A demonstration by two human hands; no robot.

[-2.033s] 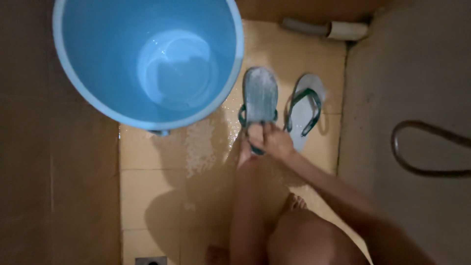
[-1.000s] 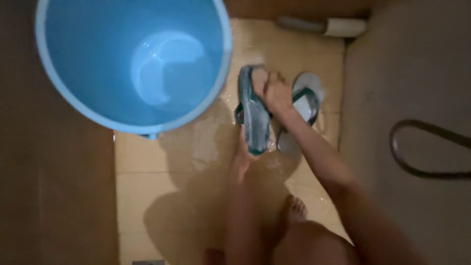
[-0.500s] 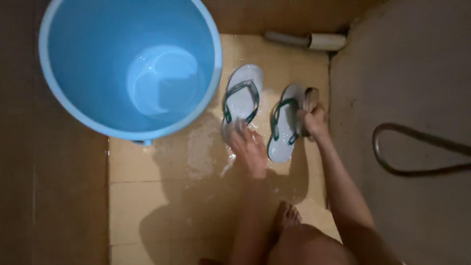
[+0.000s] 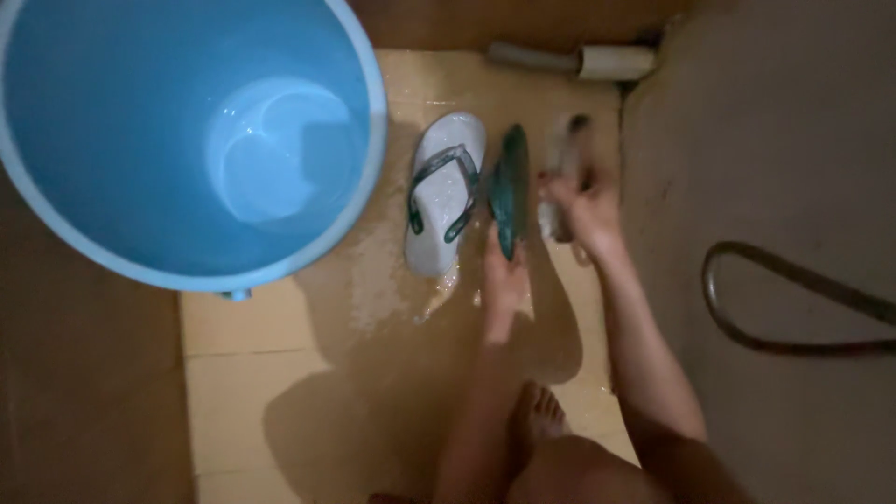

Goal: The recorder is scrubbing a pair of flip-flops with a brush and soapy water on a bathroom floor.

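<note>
My left hand (image 4: 504,271) grips the heel end of a flip-flop (image 4: 510,187), which stands on its edge with its dark green sole side showing. My right hand (image 4: 577,207) holds a small scrub brush (image 4: 564,149) right beside that flip-flop; the brush is blurred. A second flip-flop (image 4: 444,191), white with green straps, lies flat on the wet tiled floor just to the left, straps up.
A large blue bucket (image 4: 369,140) with some water in it fills the upper left. A pipe (image 4: 571,62) lies along the far wall. A hose (image 4: 784,308) curves over the grey surface at right. My bare foot (image 4: 534,415) rests on the wet tiles.
The first flip-flop was turned over and laid flat, straps up. My left hand has picked up the other flip-flop and tipped it on edge; my right hand moved the brush beside it.
</note>
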